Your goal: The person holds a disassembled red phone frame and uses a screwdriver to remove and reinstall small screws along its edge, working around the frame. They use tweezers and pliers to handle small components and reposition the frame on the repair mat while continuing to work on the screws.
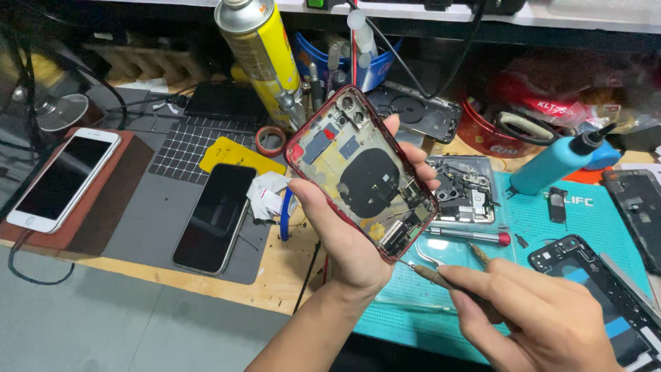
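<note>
Red phone housing [361, 172] in left hand [344, 234] grip, right hand [544, 317] pinching tweezers [430, 265], clear tray [461, 189] holding small metal parts

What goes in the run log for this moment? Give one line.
left hand: holds red phone shell, open side up | right hand: holds tweezers, tips at shell's lower edge | teal mat below

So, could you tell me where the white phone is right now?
The white phone lies screen-up at the far left, on a brown pad, left of the black phone.
</note>
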Available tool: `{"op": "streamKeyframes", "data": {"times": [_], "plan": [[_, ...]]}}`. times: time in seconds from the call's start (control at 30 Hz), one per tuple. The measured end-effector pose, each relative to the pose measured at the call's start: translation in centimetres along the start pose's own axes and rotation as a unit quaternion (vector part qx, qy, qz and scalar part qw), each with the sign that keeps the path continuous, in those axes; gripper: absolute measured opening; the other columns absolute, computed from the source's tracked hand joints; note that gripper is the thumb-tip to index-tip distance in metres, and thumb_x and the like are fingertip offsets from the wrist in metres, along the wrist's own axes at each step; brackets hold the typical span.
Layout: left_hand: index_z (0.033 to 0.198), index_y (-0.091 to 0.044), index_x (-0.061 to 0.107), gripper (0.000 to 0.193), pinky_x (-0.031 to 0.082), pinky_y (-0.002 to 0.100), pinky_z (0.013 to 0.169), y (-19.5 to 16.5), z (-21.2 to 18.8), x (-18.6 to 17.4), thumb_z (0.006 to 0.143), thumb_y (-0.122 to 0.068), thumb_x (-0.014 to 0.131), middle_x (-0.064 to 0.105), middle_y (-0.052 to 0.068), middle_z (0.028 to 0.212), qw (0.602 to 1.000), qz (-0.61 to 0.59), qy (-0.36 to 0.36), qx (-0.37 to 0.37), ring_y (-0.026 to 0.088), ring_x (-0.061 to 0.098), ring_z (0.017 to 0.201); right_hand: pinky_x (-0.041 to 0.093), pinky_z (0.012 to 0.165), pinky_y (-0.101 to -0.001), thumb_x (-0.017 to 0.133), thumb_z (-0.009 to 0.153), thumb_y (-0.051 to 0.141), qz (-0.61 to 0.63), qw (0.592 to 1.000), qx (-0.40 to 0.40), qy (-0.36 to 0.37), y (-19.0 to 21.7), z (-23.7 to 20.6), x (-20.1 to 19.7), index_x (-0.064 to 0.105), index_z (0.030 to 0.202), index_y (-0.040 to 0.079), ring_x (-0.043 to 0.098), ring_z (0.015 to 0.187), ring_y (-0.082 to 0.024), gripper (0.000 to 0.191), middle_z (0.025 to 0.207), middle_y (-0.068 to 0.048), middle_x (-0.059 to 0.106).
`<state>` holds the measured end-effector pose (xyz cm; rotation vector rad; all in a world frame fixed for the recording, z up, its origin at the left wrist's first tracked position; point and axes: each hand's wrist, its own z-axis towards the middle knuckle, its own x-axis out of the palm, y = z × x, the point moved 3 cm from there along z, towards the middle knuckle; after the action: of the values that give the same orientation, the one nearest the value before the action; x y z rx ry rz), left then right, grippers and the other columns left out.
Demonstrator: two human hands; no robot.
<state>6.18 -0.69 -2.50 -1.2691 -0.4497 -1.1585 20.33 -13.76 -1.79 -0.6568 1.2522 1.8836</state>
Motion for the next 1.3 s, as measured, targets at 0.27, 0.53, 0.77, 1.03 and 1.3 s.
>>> {"op": "streamKeyframes", "data": {"times": [0.27,0.53,0.77,1.03,1.3], "plan": [[0.153,0.007,0.041,0.109,0.055,0.038,0.096,0.0,-0.1,-0.2,0.095,-0.085,0.03,0.063,0.015,0.114,1.0,-0.002,-0.001,0.002,0.021,0.064,0.1,0.047,0.047,-0.0248,0.081,0.079,0.013,0.015,1.0,0.011,0.003,0.1,0.0,0.2,0.08,0.11,0.015,0.059,0.056,-0.007,0.031,0.067,0.003,0.06],[0.154,0.008,0.042,0.114,0.053,0.036,0.101,-0.6,-0.4,0.5,0.091,-0.087,0.048,0.061,0.014,0.119,0.991,0.119,0.051,0.042,0.02,0.062,0.107,0.048,0.049,-0.024,0.08,0.08,0.013,0.038,0.999,0.034,-0.005,0.2,0.1,0.9,0.079,0.105,0.012,0.061,0.057,-0.007,0.025,0.067,0.002,0.062],[0.137,0.004,0.051,0.117,0.05,0.031,0.109,-2.8,-0.1,2.3,0.076,-0.095,0.051,0.061,0.011,0.125,0.889,0.432,0.147,0.036,0.019,0.061,0.118,0.055,0.057,-0.0271,0.072,0.094,0.016,0.236,0.957,0.155,0.07,-2.7,1.1,1.9,0.084,0.098,0.003,0.067,0.067,-0.008,0.018,0.079,-0.001,0.074],[0.14,0.004,0.05,0.116,0.05,0.032,0.104,-2.1,0.2,2.2,0.079,-0.096,0.048,0.059,0.009,0.119,0.875,0.456,0.147,0.069,0.019,0.06,0.111,0.042,0.047,-0.0288,0.079,0.088,0.013,0.325,0.892,0.309,0.06,-4.2,0.7,3.7,0.084,0.097,0.0,0.058,0.053,-0.014,0.016,0.072,-0.01,0.071],[0.15,0.002,0.051,0.114,0.049,0.029,0.097,-1.6,0.6,1.2,0.088,-0.094,0.047,0.058,0.007,0.117,0.899,0.408,0.131,0.096,0.014,0.056,0.101,0.045,0.045,-0.0301,0.071,0.095,0.015,0.326,0.873,0.348,0.103,-4.0,1.0,4.5,0.073,0.09,-0.003,0.056,0.053,-0.015,0.019,0.065,-0.01,0.065]]}}
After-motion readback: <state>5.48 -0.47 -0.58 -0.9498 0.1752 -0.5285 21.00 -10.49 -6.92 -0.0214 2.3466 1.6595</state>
